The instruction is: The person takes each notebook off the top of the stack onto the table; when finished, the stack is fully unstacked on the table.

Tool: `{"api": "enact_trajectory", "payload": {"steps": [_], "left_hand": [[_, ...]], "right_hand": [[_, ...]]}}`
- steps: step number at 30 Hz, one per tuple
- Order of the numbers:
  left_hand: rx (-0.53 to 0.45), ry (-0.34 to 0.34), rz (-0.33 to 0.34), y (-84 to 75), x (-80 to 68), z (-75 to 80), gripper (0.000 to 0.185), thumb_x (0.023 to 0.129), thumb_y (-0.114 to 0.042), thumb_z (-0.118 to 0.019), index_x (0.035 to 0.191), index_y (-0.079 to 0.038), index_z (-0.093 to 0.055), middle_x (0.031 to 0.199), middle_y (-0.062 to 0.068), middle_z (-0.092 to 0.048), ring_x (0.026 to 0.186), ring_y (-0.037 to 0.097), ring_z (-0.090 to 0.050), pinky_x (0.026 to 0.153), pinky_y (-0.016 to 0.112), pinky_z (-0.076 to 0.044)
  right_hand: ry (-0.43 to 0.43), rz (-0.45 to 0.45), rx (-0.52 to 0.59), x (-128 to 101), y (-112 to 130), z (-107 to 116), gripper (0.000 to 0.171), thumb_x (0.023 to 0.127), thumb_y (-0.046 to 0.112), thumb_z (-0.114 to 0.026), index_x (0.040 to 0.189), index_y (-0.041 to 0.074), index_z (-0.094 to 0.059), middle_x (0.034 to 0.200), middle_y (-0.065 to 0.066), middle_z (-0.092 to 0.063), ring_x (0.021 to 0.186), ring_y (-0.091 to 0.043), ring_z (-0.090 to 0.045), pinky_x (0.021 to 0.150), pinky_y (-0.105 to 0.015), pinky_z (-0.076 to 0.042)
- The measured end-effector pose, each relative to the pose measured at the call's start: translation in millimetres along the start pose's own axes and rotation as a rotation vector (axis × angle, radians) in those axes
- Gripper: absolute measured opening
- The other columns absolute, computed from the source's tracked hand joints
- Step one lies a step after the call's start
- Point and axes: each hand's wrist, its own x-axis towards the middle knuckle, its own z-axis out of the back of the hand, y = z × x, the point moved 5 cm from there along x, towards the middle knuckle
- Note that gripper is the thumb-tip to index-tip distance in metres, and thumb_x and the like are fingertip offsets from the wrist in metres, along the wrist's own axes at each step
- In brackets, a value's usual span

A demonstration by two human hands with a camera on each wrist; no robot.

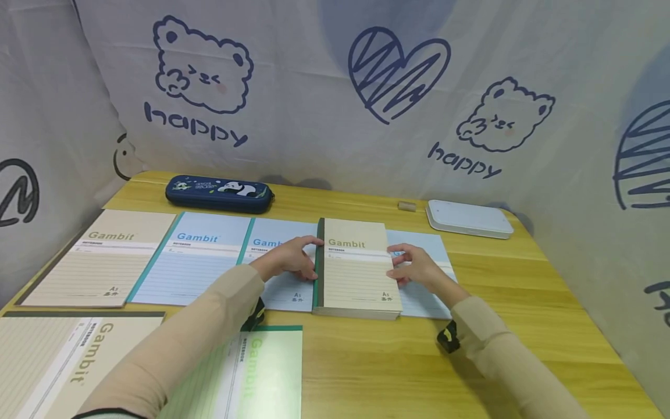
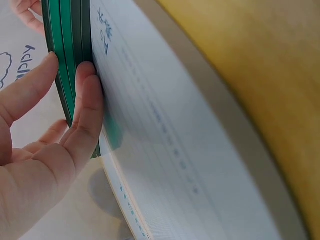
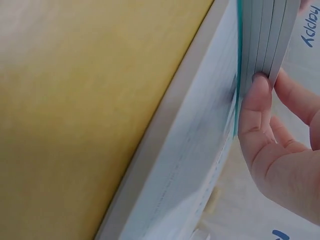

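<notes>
A stack of Gambit notebooks [image 1: 358, 273] with a beige cover on top lies mid-table, over light blue notebooks [image 1: 282, 291]. My left hand [image 1: 290, 259] holds its green spine side. In the left wrist view the thumb [image 2: 85, 115] lies against the spines [image 2: 70, 50] and the index finger [image 2: 30, 90] is on the top side. My right hand [image 1: 419, 269] holds the opposite page edge. In the right wrist view its thumb [image 3: 255, 110] sits at the bottom of the page edges [image 3: 265, 35], with the other fingers [image 3: 300, 100] on the cover side.
On the wooden table [image 1: 523, 291], a beige notebook [image 1: 104, 256] and a blue one [image 1: 193, 262] lie to the left. A beige notebook [image 1: 63, 361] and a green one [image 1: 262, 372] lie near me. A navy pencil case [image 1: 220, 194], a small eraser [image 1: 406, 205] and a white box [image 1: 468, 218] sit at the back. Printed cloth walls surround the table.
</notes>
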Motion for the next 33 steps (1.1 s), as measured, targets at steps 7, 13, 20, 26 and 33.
{"api": "enact_trajectory", "payload": {"steps": [7,13,20,26,33], "left_hand": [[-0.028,0.005,0.001,0.5,0.4,0.0,0.083,0.069,0.007,-0.07,0.138,-0.014,-0.03,0.091,0.014,-0.056,0.068,0.021,-0.057,0.061,0.028,-0.048],[-0.019,-0.002,0.018,1.8,1.2,1.1,0.081,0.069,0.006,-0.071,0.137,-0.014,-0.031,0.09,0.013,-0.056,0.069,0.021,-0.057,0.061,0.027,-0.048],[0.004,-0.001,0.041,2.7,2.0,0.5,0.079,0.07,0.003,-0.071,0.137,-0.018,-0.033,0.092,0.012,-0.055,0.07,0.021,-0.056,0.061,0.027,-0.046],[0.019,0.001,0.039,3.4,2.4,-0.1,0.077,0.07,0.002,-0.072,0.136,-0.018,-0.036,0.092,0.012,-0.055,0.069,0.02,-0.057,0.06,0.027,-0.046],[-0.009,-0.002,0.055,5.6,3.0,0.1,0.077,0.07,0.001,-0.072,0.135,-0.021,-0.037,0.093,0.011,-0.056,0.07,0.02,-0.058,0.06,0.027,-0.045]], "right_hand": [[-0.006,0.002,-0.021,-3,2,2,0.052,0.077,-0.006,-0.065,0.124,-0.006,-0.043,0.095,-0.017,-0.051,0.056,-0.014,-0.053,0.053,-0.028,-0.048],[0.034,0.031,-0.015,-6,0,6,0.046,0.078,-0.005,-0.063,0.121,-0.007,-0.046,0.086,-0.011,-0.048,0.057,-0.013,-0.047,0.053,-0.026,-0.043],[0.1,0.024,0.05,-10,-6,11,0.045,0.084,-0.004,-0.055,0.126,-0.009,-0.04,0.096,-0.014,-0.051,0.067,-0.012,-0.05,0.059,-0.026,-0.042],[0.119,-0.012,0.161,-13,-11,13,0.047,0.087,-0.004,-0.052,0.13,-0.007,-0.035,0.106,-0.015,-0.048,0.075,-0.013,-0.053,0.063,-0.025,-0.045],[0.116,-0.022,0.244,-16,-12,13,0.049,0.089,-0.007,-0.043,0.136,-0.003,-0.028,0.116,-0.017,-0.04,0.069,-0.013,-0.054,0.058,-0.025,-0.046]]}}
